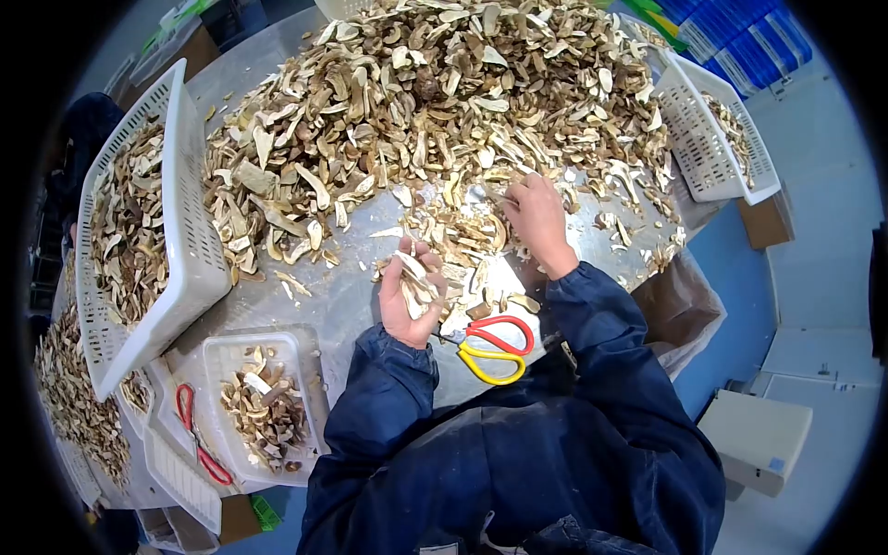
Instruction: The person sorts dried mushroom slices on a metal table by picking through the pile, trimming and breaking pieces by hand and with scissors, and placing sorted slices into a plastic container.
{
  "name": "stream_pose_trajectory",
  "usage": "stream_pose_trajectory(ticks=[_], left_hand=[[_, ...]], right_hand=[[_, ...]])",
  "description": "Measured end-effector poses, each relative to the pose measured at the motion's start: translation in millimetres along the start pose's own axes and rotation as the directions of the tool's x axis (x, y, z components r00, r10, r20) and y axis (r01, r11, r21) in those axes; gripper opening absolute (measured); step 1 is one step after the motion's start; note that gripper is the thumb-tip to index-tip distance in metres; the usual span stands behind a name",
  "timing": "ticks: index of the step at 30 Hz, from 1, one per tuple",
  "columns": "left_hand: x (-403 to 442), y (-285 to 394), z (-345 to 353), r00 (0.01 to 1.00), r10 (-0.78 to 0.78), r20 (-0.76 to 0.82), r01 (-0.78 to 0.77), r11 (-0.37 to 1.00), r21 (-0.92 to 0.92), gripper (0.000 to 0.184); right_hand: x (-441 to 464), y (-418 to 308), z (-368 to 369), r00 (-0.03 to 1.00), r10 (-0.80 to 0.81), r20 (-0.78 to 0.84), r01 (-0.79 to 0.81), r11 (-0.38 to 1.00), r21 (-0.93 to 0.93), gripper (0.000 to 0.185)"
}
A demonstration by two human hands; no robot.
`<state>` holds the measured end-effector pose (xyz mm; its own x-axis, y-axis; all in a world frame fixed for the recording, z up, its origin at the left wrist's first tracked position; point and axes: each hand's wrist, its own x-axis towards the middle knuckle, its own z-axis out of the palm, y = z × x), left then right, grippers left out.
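Several pale dried mushroom slices (415, 287) lie in my left hand (410, 301), its fingers curled around them above the metal table. Just ahead and to the right, my right hand (538, 219) pinches a dried mushroom slice at the near edge of the big heap (444, 92); its fingertips are partly hidden. Loose slices and crumbs (460, 231) are scattered between the two hands. Close to my left wrist rests a pair of scissors (499, 348) with one red and one yellow handle, its blades partly covered.
White slatted baskets of slices stand left (199, 231) and right (680, 120). A clear tray (211, 370) with slices and red-handled scissors (190, 416) lie at lower left. A lined bin (694, 301) stands by the table's right edge. Another person's dark sleeve (83, 125) shows far left.
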<state>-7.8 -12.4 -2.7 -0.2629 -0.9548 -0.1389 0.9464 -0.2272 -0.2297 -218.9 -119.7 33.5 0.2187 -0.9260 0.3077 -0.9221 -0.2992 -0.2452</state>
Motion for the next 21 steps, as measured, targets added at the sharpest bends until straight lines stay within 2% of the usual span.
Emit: stream_pose_trajectory(ticks=[2, 3, 6, 7, 9, 10, 12, 14, 15, 16, 18, 21], left_hand=[[0, 1, 0, 1.000, -0.007, 0.001, 0.007, 1.000, 0.006, 0.025], [0, 1, -1, 1.000, -0.008, 0.002, 0.008, 1.000, 0.018, 0.025], [1, -2, 0, 1.000, -0.015, -0.020, 0.016, 0.998, 0.064, 0.025], [0, -2, 0, 0.999, -0.005, -0.039, 0.009, 0.995, 0.100, 0.026], [-1, -2, -1, 0.997, 0.030, -0.069, -0.015, 0.977, 0.211, 0.028], [0, -3, -1, 0.995, 0.054, -0.079, -0.029, 0.958, 0.284, 0.029], [1, -7, 7, 0.990, 0.111, -0.090, -0.055, 0.879, 0.473, 0.034], [0, -12, 12, 0.990, 0.079, -0.118, 0.002, 0.822, 0.570, 0.034], [0, -11, 11, 0.994, 0.022, -0.105, 0.046, 0.798, 0.601, 0.033], [-2, -15, 11, 0.993, 0.035, -0.117, 0.051, 0.751, 0.658, 0.031], [-1, -17, 9, 0.995, 0.019, -0.097, 0.050, 0.747, 0.663, 0.023], [-3, -16, 15, 0.983, 0.102, -0.153, 0.032, 0.723, 0.691, 0.018]], right_hand=[[-2, 1, -3, 0.997, -0.053, -0.058, 0.063, 0.983, 0.170, 0.015], [-1, 1, -3, 0.985, -0.087, -0.150, 0.126, 0.954, 0.271, 0.015], [-7, -2, -9, 0.997, 0.056, 0.049, -0.075, 0.783, 0.618, 0.014], [-7, -4, -14, 0.971, 0.102, 0.217, -0.222, 0.723, 0.654, 0.017], [-11, -11, -21, 0.882, 0.081, 0.465, -0.455, 0.403, 0.794, 0.021], [-13, -19, -29, 0.818, 0.032, 0.574, -0.566, 0.221, 0.794, 0.022], [-21, -36, -38, 0.781, -0.065, 0.622, -0.603, 0.184, 0.776, 0.031], [-30, -47, -38, 0.714, -0.121, 0.690, -0.660, 0.212, 0.721, 0.032], [-31, -59, -46, 0.722, -0.156, 0.674, -0.615, 0.302, 0.728, 0.032], [-36, -62, -41, 0.728, -0.193, 0.658, -0.585, 0.325, 0.743, 0.029], [-40, -65, -38, 0.693, -0.153, 0.705, -0.664, 0.246, 0.706, 0.027], [-46, -58, -35, 0.725, -0.008, 0.688, -0.682, 0.131, 0.720, 0.019]])
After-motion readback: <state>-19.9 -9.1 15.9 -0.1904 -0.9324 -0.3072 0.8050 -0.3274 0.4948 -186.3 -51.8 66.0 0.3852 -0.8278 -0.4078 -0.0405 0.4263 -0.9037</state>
